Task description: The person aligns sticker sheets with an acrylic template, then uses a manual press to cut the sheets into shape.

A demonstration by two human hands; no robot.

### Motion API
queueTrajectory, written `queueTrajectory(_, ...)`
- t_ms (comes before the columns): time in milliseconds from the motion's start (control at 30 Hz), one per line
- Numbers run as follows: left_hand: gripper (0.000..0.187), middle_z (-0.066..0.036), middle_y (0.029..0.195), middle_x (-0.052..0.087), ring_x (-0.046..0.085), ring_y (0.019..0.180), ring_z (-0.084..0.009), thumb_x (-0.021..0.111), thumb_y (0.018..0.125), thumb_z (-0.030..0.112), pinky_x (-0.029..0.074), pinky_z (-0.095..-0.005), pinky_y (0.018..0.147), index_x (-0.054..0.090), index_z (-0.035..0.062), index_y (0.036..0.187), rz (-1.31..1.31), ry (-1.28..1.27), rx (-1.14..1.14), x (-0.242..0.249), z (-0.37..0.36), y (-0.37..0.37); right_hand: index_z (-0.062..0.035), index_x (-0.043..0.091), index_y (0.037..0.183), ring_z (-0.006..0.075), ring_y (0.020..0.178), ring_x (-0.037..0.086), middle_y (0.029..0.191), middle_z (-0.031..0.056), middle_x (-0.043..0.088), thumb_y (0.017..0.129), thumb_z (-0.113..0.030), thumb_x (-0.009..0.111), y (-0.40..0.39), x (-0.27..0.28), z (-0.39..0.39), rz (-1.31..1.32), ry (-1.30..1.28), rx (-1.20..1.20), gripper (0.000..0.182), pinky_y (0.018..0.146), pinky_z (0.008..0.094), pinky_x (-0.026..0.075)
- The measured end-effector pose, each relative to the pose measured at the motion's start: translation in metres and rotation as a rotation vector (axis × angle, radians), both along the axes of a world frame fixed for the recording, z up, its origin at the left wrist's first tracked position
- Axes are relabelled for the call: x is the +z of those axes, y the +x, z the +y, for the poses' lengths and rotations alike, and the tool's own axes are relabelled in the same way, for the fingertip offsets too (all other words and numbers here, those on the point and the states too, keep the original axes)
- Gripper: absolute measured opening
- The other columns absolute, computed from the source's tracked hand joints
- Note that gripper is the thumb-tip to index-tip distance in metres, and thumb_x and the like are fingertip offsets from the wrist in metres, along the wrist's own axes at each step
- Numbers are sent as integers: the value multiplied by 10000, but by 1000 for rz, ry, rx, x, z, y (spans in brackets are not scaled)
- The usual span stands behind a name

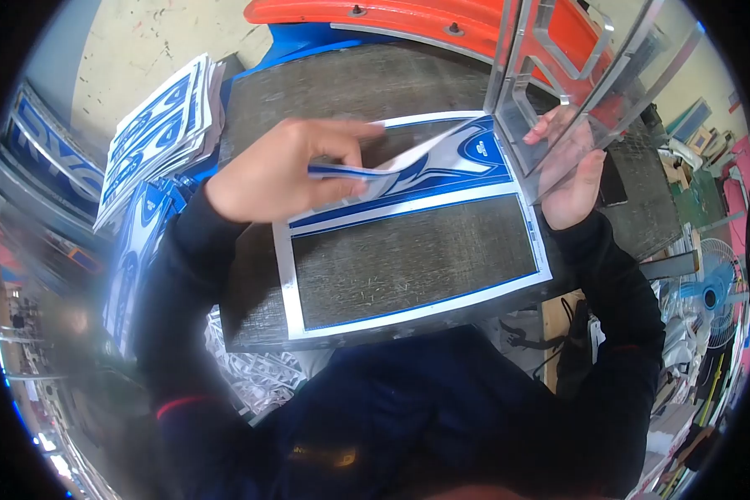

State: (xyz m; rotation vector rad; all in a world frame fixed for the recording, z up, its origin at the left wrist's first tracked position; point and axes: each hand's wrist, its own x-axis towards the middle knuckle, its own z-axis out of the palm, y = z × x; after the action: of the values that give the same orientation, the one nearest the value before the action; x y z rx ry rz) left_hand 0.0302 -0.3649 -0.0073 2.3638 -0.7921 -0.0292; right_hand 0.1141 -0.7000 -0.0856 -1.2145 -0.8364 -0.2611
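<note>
My left hand (296,167) is closed on the edge of a blue-and-white printed panel (467,158), its near end bent up off the table. The panel's far end lies flat inside the white paper border (408,321), by a small logo. Below it, the same border surrounds a rectangular opening through which the table shows. My right hand (571,179) grips a clear, thick-walled plastic template frame (517,100), tilted up on its edge over the right end of the sheet. Its fingers show through the transparent wall.
A stack of printed sheets (162,125) sits left of the dark, scratched table (350,79), with loose blue panels (133,242) beside it. An orange machine part (392,15) runs along the back. Paper strips (254,379) are heaped below the front edge. A fan (712,292) stands at right.
</note>
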Motion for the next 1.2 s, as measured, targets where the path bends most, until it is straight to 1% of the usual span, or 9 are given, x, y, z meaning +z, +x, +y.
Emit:
queueTrajectory(100,137,-169,1287,681,649,1188,-323,755,855,77,509,-392,981,666,-23,825,193,-83,-25,7,-10,-16,51,504,1214,189,991,568,1106,111,542,993,-649,432,-2,0,-1,12,-8,-16,738,912,345,456)
queueTrajectory(167,127,-177,1257,693,691,1050,-297,742,859,64,521,-375,929,663,-30,828,-5,-95,27,1,-8,-25,54,504,1218,186,995,570,1104,108,545,992,-655,426,0,0,-2,8,-4,2,748,917,341,456)
queueTrajectory(367,158,33,796,641,529,739,-26,673,976,142,410,-197,648,668,14,883,147,-469,555,-34,46,-33,51,499,1227,178,997,564,1092,101,550,996,-646,421,-1,0,0,24,31,15,739,915,345,455)
queueTrajectory(633,243,-43,1007,720,638,877,-74,676,971,62,476,-192,773,656,-71,1173,-665,-564,971,-14,112,-98,27,489,1222,199,1001,509,1083,88,529,949,-739,353,-2,-2,0,66,-22,-149,824,912,333,386)
queueTrajectory(800,282,-67,1109,724,667,955,-79,631,985,43,509,-210,839,633,-52,1251,-356,-594,994,42,189,-196,66,454,1278,235,1045,515,1177,136,501,967,-725,310,6,-2,-8,36,1,-207,862,931,373,401)
queueTrajectory(1033,367,-52,1101,700,639,986,-101,720,909,103,502,-257,873,642,-22,1245,268,-109,1098,24,275,-273,52,472,1234,228,1041,489,1164,141,476,982,-695,311,5,-3,-9,13,-47,-168,804,951,364,378)
queueTrajectory(1100,430,-78,1140,684,636,1042,-146,752,875,129,500,-290,911,638,-5,1267,109,281,1248,23,260,-261,51,469,1225,224,1035,487,1158,136,470,985,-682,326,3,-3,-3,13,-20,-163,784,959,360,371)
queueTrajectory(1133,482,-113,1186,680,637,1106,-205,782,853,168,488,-320,966,634,12,1284,-218,379,1256,15,254,-254,48,473,1221,224,1037,485,1158,135,468,984,-679,334,3,-2,-4,13,-47,-133,777,959,358,369)
queueTrajectory(1200,507,-130,1227,681,636,1148,-237,796,848,195,476,-338,1005,629,18,1293,-478,260,1143,16,203,-210,45,478,1216,224,1038,483,1157,134,465,984,-675,341,2,0,-6,11,-84,-110,769,959,356,366)
